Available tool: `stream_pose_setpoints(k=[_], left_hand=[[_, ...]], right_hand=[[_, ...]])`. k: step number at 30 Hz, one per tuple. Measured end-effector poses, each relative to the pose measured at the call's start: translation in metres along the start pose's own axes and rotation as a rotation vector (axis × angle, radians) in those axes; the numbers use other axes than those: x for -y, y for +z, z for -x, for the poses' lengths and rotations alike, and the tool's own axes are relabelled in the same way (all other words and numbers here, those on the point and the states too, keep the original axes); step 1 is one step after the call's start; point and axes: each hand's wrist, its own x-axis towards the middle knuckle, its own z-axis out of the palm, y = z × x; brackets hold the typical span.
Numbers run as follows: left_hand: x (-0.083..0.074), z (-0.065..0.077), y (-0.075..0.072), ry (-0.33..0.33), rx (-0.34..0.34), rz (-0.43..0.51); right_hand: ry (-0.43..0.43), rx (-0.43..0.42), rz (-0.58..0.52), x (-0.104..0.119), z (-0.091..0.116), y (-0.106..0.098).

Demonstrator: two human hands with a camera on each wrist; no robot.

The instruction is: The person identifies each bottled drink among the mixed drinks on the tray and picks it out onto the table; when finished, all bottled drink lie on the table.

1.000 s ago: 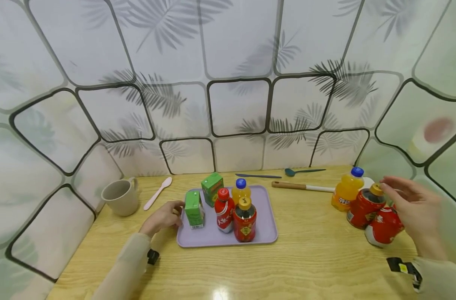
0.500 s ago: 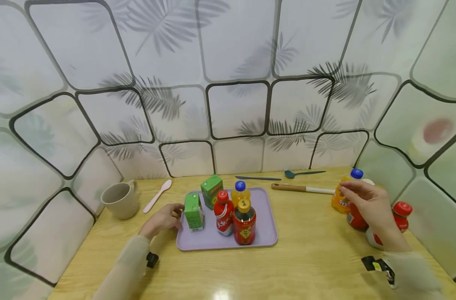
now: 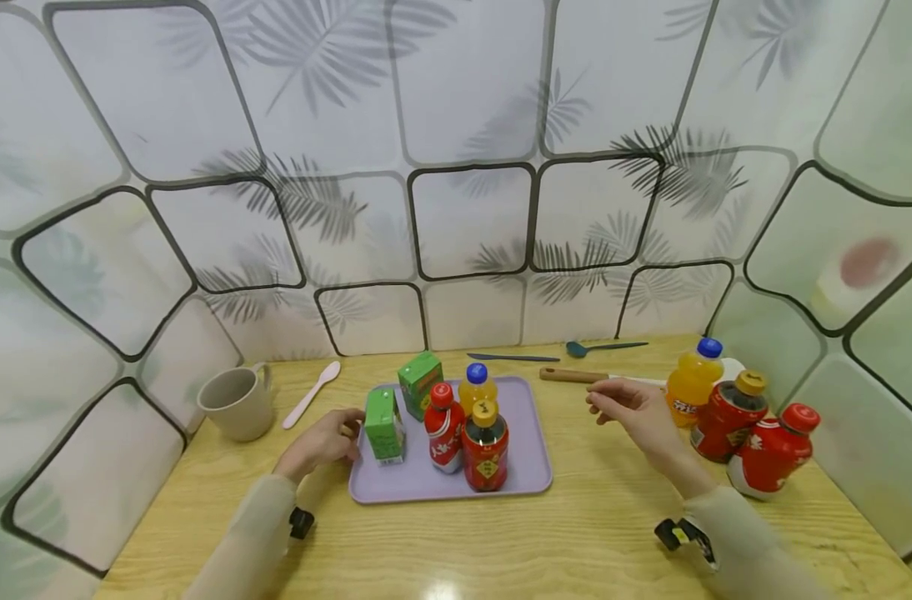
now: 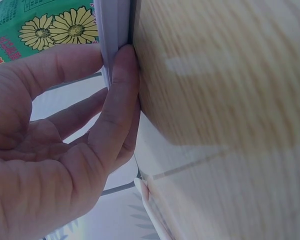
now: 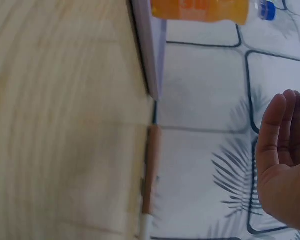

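- Head view first: I've got two bare hands here, well apart. The left hand (image 3: pixel 324 442) is at the left edge of a lilac rectangular tray with rounded corners (image 3: pixel 527 437), which sits mid-table on pale wood-grain (image 3: pixel 396 550).
- On the tray I count two green drink cartons (image 3: pixel 383 427), a red bottle with a red cap (image 3: pixel 444 429), an orange drink bottle with a blue cap (image 3: pixel 477 390) and a dark drink bottle with a yellow cap (image 3: pixel 486 458), the bottles bunched close.
- The right hand (image 3: pixel 639 412) hangs between the tray and a second trio of similar bottles (image 3: pixel 729 421), fingers loosely bent around plain air.
- Far left I see a greyish mug (image 3: pixel 238 404) plus a pale pink spoon (image 3: pixel 313 392).
- Left wrist cam: nice close look, fingers and thumb pinching the tray's rim, a green carton just inside it.
- Right wrist cam: that hand's at my frame edge, fingers extended, clear of the tabletop. I can also spot a brown wooden handle (image 5: pixel 151 170) lying on the table past the tray.
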Motion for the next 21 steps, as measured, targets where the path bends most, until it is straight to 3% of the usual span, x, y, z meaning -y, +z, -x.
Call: stream_pose_setpoints(k=[8,21], left_hand=[[0.0,-0.002,0.0,-0.001,0.008,0.007],[0.002,-0.001,0.0,-0.008,0.018,0.023]], right_hand=[[0.134,0.061,-0.043,-0.011,-0.006,0.023],[0.132,0.137,-0.069,-0.008,-0.012,0.055]])
